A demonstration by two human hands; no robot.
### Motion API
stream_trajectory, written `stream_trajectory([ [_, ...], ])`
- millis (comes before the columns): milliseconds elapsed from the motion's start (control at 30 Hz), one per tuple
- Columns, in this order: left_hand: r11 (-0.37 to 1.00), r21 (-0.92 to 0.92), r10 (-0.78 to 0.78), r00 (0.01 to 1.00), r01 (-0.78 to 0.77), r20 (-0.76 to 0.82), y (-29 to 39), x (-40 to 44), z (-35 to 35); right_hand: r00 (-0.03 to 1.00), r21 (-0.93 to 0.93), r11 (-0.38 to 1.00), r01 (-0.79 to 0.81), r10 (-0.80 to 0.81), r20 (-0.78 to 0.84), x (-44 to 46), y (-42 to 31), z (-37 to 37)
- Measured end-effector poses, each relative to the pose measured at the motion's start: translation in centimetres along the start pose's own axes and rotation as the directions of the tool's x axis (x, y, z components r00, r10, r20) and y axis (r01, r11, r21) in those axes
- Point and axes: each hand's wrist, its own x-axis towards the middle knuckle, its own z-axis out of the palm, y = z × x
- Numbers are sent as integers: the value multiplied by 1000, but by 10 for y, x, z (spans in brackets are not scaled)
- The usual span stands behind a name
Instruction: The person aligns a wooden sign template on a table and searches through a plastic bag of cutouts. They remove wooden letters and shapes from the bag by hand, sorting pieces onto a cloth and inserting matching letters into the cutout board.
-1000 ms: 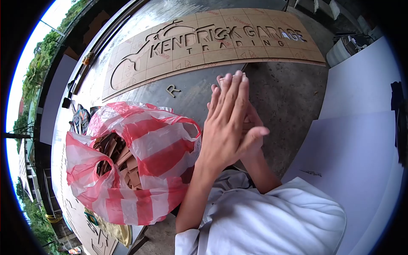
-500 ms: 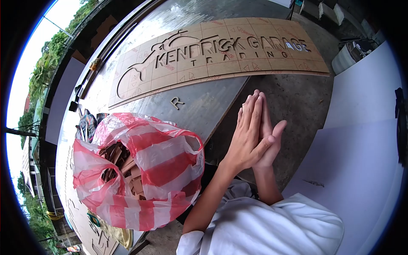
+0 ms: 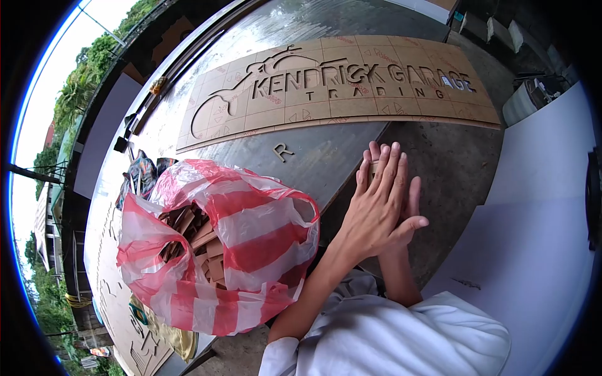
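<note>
My left hand [image 3: 371,216] lies flat over my right hand [image 3: 413,199], its back towards me and its fingers stretched out. The palms face each other above the table's front edge. Between the fingers shows a small tan piece [image 3: 374,170], held against my right hand; its shape is mostly hidden. To the left of my hands is a red-and-white striped plastic bag [image 3: 251,241], open at the top, with brown offcuts [image 3: 204,235] inside. Behind the bag, a loose letter R [image 3: 283,152] rests on the grey table [image 3: 326,147].
A long brown-papered panel [image 3: 276,116] with cut-out lettering and a motorcycle outline spans the table's far side. White sheets [image 3: 501,250] stand at the right. Dark bundled cloth [image 3: 139,177] and a yellowish cloth [image 3: 179,341] lie by the bag. More cut panel [image 3: 141,341] is at lower left.
My hands have slid against each other, and the left fingers now lean further right, exposing the tan piece. The whole view has shifted slightly, so the table's things appear further right.
</note>
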Motion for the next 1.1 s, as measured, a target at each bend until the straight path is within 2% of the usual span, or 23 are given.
stream_trajectory([
  [67, 999, -3, -45, 996, 45, -74, -4, 6, -2, 1000, -22, 999, -31, 31, -5, -4, 2, 2],
  [133, 997, 12, -72, 995, 73, -70, -4, 7, -6, 997, -41, 996, -74, 73, -17, -9, 3, 4],
  [200, 985, -32, -175, 977, 172, -123, -3, 7, -7, 995, -94, 991, -95, 93, -32, -14, 6, 7],
  [267, 980, -62, -195, 969, 187, -154, -13, 7, -1, 995, -171, 980, -99, 92, -49, -18, 10, 8],
  [333, 925, -297, -306, 930, 238, -206, -25, 6, 0, 993, -289, 951, -105, 85, -81, -20, 16, 11],
  [367, 884, -401, -346, 914, 241, -212, -30, 4, 0, 986, -242, 962, -125, 94, -137, -26, 20, 12],
  [400, 845, -482, -366, 907, 230, -209, -32, 3, -2, 984, -264, 951, -160, 131, -124, -31, 21, 8],
  [467, 833, -532, -332, 906, 151, -263, -36, -1, -1, 992, -365, 922, -129, 123, -40, -33, 23, 3],
  [533, 852, -497, -320, 915, 165, -244, -32, -6, 2, 987, -303, 939, -163, 152, -58, -35, 21, 1],
  [600, 889, -440, -214, 965, 128, -152, -30, -11, 0, 995, -210, 975, -66, 48, -90, -27, 23, 7],
  [733, 994, -97, -57, 995, 49, -79, -15, -14, 7, 998, -171, 985, 8, -18, -59, -10, 11, 19],
  [833, 1000, -13, 11, 1000, -11, -28, 0, -17, 3, 999, -126, 992, 26, -31, -39, -2, 7, 20],
  [867, 1000, -11, 6, 1000, -6, -31, 5, -18, 3, 999, -109, 994, 27, -31, -36, -2, 6, 21],
  [933, 995, 17, 94, 991, -96, 95, 16, -22, 5, 999, -81, 997, 16, -19, -30, -1, 7, 22],
  [1000, 985, -72, 164, 983, -158, 85, 24, -25, 9, 999, -66, 997, 34, -36, -27, 1, 5, 23],
  [1100, 983, -142, 132, 988, -119, 84, 24, -27, 10, 999, -26, 999, 27, -28, -45, -2, 9, 25],
])
